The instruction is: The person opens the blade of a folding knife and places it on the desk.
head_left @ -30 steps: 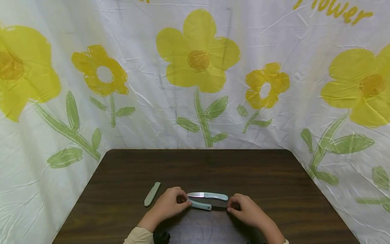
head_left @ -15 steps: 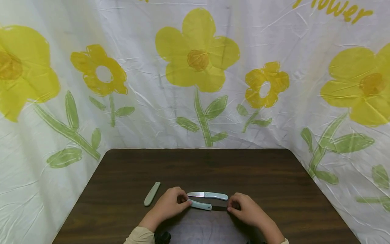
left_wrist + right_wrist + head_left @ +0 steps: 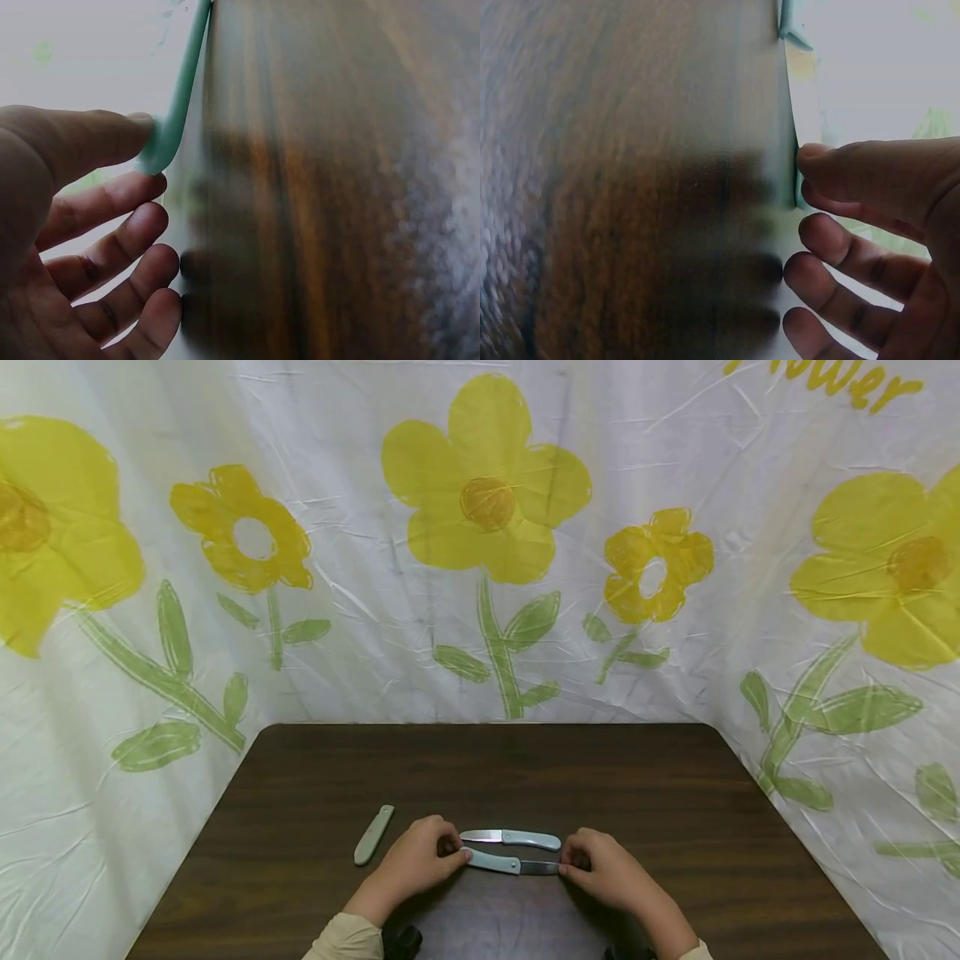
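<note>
A folding knife (image 3: 495,861) with a pale blue handle lies unfolded between the two hands in the head view. My left hand (image 3: 420,858) pinches the handle's butt end between thumb and finger; the left wrist view shows that handle (image 3: 184,90) close up. At the other end my right hand (image 3: 603,868) pinches the blade tip, and in the right wrist view the blade (image 3: 801,97) runs up from the thumb to the handle. Just behind lies a second unfolded pale blue folding knife (image 3: 531,840), blade pointing left, its butt near the right hand.
A folded pale green folding knife (image 3: 373,835) lies slanted on the dark wooden table (image 3: 480,768), left of the left hand. Beyond the table's far edge hangs a white curtain (image 3: 360,635) with painted yellow flowers.
The held knife's blade has gone from dark to brighter and sits slightly higher in the head view. Both hands keep their pinch, and the whole view has shifted slightly.
</note>
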The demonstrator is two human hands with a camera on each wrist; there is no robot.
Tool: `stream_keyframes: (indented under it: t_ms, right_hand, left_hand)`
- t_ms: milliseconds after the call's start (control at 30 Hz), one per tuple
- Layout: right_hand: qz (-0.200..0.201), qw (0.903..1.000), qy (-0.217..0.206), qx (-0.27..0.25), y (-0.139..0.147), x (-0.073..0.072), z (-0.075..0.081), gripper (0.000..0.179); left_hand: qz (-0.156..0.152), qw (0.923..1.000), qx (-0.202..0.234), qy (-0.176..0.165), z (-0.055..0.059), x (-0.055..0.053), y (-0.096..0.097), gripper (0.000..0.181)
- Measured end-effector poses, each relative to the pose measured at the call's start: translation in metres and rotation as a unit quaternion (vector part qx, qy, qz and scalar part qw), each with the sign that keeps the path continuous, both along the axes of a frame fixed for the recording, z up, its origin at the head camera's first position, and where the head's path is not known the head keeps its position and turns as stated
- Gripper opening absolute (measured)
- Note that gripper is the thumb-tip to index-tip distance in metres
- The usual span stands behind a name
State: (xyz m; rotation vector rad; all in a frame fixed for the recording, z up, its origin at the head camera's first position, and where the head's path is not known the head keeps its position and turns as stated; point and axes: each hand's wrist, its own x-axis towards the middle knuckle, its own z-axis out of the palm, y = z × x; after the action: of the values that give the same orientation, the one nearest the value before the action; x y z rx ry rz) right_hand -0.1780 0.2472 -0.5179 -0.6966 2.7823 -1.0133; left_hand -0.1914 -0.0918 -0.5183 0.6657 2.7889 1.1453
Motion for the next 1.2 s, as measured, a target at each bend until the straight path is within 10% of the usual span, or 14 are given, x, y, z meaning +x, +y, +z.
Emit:
stream_keyframes:
  t_ms: [733,1200]
  right_hand:
    - [-0.011,0.9999,0.001,0.008,-0.005,0.000,0.002,0.014]
    - [0.027,0.9986,0.027,-0.037,-0.033,-0.007,0.012,0.011]
  left_hand:
    - [0.020,0.9994,0.014,0.024,0.000,0.001,-0.020,0.008]
    - [0.092,0.9954,0.009,0.026,0.004,0.001,-0.036,0.008]
